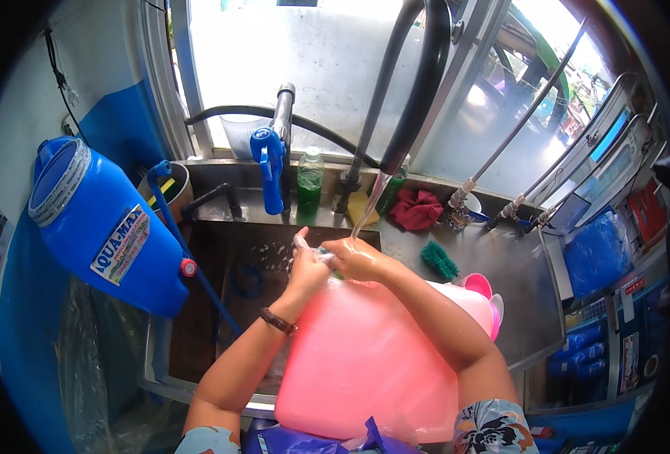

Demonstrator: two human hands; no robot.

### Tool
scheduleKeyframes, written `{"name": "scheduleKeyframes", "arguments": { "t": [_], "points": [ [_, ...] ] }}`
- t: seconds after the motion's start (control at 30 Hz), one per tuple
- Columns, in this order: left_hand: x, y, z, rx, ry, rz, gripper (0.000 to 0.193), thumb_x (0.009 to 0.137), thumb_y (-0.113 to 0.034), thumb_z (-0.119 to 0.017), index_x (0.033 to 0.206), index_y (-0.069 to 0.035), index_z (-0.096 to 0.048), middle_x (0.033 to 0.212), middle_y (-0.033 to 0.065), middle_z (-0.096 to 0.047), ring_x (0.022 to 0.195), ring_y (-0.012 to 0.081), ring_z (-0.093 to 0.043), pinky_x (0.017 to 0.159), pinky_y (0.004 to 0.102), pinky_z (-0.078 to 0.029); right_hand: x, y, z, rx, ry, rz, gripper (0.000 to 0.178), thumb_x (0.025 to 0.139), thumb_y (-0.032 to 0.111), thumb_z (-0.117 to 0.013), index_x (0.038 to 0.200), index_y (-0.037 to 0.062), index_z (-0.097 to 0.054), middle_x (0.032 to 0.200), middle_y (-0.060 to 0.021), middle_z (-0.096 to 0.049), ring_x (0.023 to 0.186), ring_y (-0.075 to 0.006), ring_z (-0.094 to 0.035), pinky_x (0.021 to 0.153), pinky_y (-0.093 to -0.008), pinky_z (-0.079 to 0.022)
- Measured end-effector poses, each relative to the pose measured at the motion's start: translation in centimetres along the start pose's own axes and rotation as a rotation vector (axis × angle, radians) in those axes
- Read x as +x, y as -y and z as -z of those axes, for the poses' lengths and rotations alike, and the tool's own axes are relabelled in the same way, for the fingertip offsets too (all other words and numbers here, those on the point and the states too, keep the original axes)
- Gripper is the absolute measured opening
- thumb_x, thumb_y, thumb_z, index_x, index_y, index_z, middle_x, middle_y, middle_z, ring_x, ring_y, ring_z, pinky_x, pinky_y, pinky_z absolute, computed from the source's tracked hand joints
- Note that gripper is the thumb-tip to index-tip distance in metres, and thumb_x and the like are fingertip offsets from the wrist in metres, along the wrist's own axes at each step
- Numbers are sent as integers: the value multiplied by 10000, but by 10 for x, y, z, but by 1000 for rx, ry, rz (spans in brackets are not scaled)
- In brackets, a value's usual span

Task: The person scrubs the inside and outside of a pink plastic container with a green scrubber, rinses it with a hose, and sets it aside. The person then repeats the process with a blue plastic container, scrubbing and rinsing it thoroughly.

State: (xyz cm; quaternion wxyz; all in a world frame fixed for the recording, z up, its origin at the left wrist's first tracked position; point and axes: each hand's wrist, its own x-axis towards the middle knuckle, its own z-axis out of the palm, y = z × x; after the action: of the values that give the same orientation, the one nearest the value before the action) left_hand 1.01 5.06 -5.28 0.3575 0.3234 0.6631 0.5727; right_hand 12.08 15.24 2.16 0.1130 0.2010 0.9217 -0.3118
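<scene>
My left hand (308, 272) and my right hand (356, 261) meet above the sink, both closed around a small wet, whitish thing (324, 257). Fingers and suds hide most of it, so I cannot make out its kind. Water (365, 212) pours from a black hose (419, 98) onto my right hand. Between my forearms a large pink plastic container (365, 356) lies across the sink. Foam spots the dark basin (198, 333) beside my left hand.
At left stands a big blue water container (115, 219) with a red-tipped spout. Along the back ledge are a blue-handled faucet (270, 163), a bottle of green liquid (310, 181), a yellow sponge (362, 206) and a red cloth (416, 209). A green brush (439, 259) lies on the steel counter (516, 284).
</scene>
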Motion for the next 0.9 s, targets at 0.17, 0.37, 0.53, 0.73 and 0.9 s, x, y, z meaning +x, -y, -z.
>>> {"name": "scheduleKeyframes", "arguments": {
  "t": [0.17, 0.37, 0.53, 0.73, 0.9],
  "points": [
    [-9, -10, -5, 129, -11, -4, 849, 799, -80, -638, 1489, -23, -144, 1178, 284, -483, 1097, 357, -533, 936, 398, -452, 19, -6, 5, 290, 30, -231, 375, 972, 306, -454, 1016, -29, -617, 973, -178, -646, 865, -286, -655, 685, -416, -506],
    [-8, -21, 2, 169, 18, 24, 862, 789, -77, -655, 1491, -41, -157, 1182, 270, -455, 1077, 348, -531, 933, 401, -454, 12, -23, 4, 221, -65, 43, 350, 947, 302, -466, 1100, 34, -633, 947, -193, -671, 881, -328, -652, 797, -426, -492],
    [-11, -25, -8, 197, 3, 24, 848, 751, -16, -627, 1485, -64, -204, 1159, 210, -461, 1069, 286, -510, 917, 374, -454, 8, -24, 5, -121, 76, 20, 395, 966, 335, -413, 917, 14, -639, 840, -166, -664, 757, -314, -645, 739, -435, -493],
    [-8, -22, -8, 241, 65, 38, 771, 757, -36, -607, 1443, -40, -255, 1159, 237, -479, 1064, 309, -532, 923, 391, -459, 4, -8, 8, -47, -149, -320, 477, 962, 386, -420, 781, 41, -695, 796, -170, -688, 799, -343, -681, 761, -447, -537],
    [-1, -20, 1, -103, 210, 98, 697, 784, 55, -546, 1418, -47, -277, 1142, 163, -498, 1043, 243, -537, 850, 347, -496, -12, -12, 27, 10, -514, -4, 288, 919, 283, -586, 1076, 60, -682, 1044, -178, -655, 961, -272, -647, 820, -381, -504]
  ]
}}
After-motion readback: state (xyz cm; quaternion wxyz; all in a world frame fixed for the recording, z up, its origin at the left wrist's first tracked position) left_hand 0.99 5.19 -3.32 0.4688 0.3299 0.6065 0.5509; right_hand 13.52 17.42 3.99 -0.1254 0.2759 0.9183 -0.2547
